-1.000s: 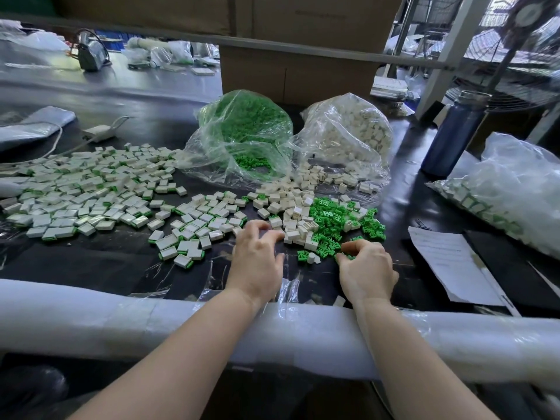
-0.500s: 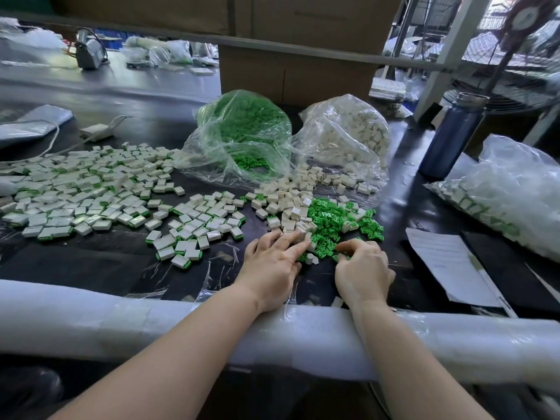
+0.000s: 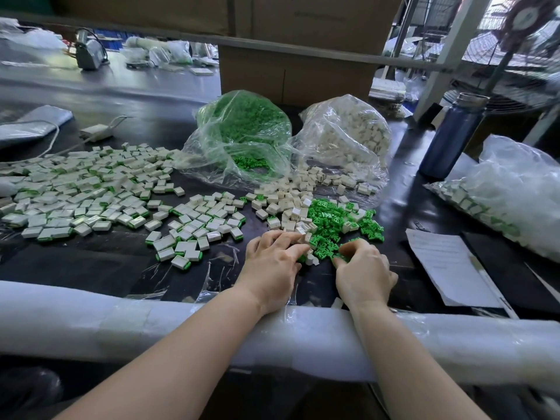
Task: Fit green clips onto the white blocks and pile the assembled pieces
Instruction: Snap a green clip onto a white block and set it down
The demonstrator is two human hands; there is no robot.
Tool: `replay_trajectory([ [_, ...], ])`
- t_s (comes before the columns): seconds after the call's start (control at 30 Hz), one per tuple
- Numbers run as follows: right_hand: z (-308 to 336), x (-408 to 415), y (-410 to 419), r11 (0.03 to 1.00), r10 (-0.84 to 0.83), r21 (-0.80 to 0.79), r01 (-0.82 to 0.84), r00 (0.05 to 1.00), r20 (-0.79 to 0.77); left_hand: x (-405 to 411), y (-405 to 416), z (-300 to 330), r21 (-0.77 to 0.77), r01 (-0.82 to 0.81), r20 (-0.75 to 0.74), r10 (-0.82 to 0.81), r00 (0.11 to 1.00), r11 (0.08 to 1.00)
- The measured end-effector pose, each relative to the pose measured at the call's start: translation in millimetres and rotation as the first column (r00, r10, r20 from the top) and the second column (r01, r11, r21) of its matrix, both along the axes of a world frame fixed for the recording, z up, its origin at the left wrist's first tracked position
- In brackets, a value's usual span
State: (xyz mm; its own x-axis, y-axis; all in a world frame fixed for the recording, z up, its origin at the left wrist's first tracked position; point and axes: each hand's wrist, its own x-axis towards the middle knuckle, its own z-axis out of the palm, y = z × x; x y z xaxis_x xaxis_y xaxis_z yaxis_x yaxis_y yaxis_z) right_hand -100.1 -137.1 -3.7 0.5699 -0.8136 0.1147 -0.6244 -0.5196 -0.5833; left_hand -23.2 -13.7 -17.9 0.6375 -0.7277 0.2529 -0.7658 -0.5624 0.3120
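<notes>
- Two hands at the near edge of the loose parts heap, wrists over the padded table edge [image 3: 151,325].
- Left hand [image 3: 272,265]: fingers stretched forward, tips touching white blocks [image 3: 291,204] at the heap's near side; can't tell if it holds one.
- Right hand [image 3: 363,271]: fingers curled down into the green clips [image 3: 333,222], pinching at them.
- Assembled pieces [image 3: 91,195] spread flat to the left, a nearer cluster just beside the left hand.
- Behind: bag of green clips [image 3: 242,131], bag of white blocks [image 3: 348,134].
- Right side: blue bottle [image 3: 451,137], paper sheet [image 3: 445,265].
</notes>
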Motion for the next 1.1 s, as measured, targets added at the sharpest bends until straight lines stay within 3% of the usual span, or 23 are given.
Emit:
replay_trajectory([
  [0.13,3.2,-1.3,2.4,0.999,0.039,-0.020,-0.037,0.997,0.066,-2.2,2.1,3.6,-0.088,-0.003,0.052,0.008,0.999,0.996],
  [0.33,3.0,-3.0,3.2,0.980,0.164,0.056,-0.190,0.939,0.302,-3.0,1.6,4.4,-0.142,0.024,0.097,-0.010,0.995,0.990],
  [0.63,2.6,-3.1,2.7,0.952,0.206,0.122,-0.281,0.882,0.424,-3.4,2.1,8.3,-0.141,0.027,0.108,-0.011,0.994,0.990],
  [0.77,9.5,-6.9,9.1,0.852,0.311,0.226,-0.472,0.805,0.505,0.6,6.7,8.6,-0.232,-0.084,-0.047,0.075,0.996,0.969],
  [0.83,9.9,-6.9,13.7,0.783,0.423,0.252,-0.569,0.783,0.456,2.3,9.8,9.6,-0.292,-0.124,-0.176,0.074,0.982,0.948],
  [0.93,6.6,-3.5,14.7,0.801,0.490,0.190,-0.568,0.804,0.336,1.4,11.4,11.6,-0.333,-0.116,-0.265,0.026,0.964,0.936],
  [1.1,3.5,-2.7,9.1,0.840,0.433,0.163,-0.517,0.821,0.372,-1.3,12.0,14.4,-0.377,-0.066,-0.313,-0.061,0.948,0.924],
])
